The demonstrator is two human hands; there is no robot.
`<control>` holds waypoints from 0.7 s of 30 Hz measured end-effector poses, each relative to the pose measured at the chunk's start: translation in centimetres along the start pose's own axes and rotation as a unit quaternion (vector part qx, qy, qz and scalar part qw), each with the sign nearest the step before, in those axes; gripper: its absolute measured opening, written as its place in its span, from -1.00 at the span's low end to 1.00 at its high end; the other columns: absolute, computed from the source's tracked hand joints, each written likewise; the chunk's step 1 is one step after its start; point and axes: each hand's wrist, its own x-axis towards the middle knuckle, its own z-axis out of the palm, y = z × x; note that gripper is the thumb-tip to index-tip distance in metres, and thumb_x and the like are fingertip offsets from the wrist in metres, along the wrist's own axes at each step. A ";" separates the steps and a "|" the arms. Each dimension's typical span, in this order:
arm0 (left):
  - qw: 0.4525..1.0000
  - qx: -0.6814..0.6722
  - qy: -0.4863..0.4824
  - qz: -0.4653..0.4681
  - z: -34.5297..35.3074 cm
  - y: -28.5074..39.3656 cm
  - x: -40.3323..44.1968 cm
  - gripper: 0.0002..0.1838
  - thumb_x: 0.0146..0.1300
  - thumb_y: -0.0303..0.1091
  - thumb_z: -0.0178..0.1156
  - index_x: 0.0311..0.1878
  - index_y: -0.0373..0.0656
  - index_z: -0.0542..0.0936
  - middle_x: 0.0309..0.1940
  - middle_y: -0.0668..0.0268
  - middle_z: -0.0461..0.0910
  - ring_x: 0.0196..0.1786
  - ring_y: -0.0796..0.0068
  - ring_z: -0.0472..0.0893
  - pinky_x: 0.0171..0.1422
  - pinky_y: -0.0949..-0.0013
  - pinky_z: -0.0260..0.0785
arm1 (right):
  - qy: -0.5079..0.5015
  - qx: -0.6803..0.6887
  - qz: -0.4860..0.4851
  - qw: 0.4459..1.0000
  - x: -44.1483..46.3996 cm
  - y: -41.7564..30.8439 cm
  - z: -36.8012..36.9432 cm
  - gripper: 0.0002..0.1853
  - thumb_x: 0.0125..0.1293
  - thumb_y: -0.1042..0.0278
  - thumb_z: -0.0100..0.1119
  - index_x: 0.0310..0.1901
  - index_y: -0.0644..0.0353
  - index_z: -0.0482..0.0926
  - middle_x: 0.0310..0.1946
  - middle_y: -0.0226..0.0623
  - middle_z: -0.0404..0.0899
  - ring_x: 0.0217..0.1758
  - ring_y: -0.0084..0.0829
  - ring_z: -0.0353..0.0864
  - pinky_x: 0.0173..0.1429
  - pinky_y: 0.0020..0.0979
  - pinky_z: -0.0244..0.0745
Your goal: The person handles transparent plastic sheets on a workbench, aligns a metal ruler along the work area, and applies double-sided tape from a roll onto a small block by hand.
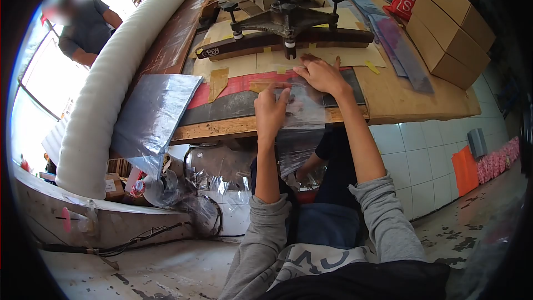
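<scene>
Both hands are at the front part of the workbench, over a clear plastic sheet that hangs down past the wooden edge. My left hand is closed in a pinch at the sheet's left side. To its right, my right hand lies with fingers spread on the sheet's far end, just below the black clamp head of the machine. Under the sheet are a red strip and a black mat. Brown tape sticks to the bench left of my hands.
A stack of clear plastic sheets overhangs the bench at left, beside a long white foam roll. Cardboard boxes and bluish plastic strips are at right. Another person is at the far left.
</scene>
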 end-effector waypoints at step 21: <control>0.998 0.032 0.049 0.022 0.7 1.2 -0.2 -0.84 0.17 -0.37 0.15 -0.26 -0.24 0.62 -0.55 0.01 0.56 -0.46 0.09 0.58 -0.29 0.17 0.35 | -0.033 -0.039 0.000 0.999 1.1 0.8 0.4 -0.38 0.30 -0.27 -0.18 -0.10 0.20 0.57 -0.15 -0.10 0.62 0.06 -0.09 0.52 0.30 0.43 -0.24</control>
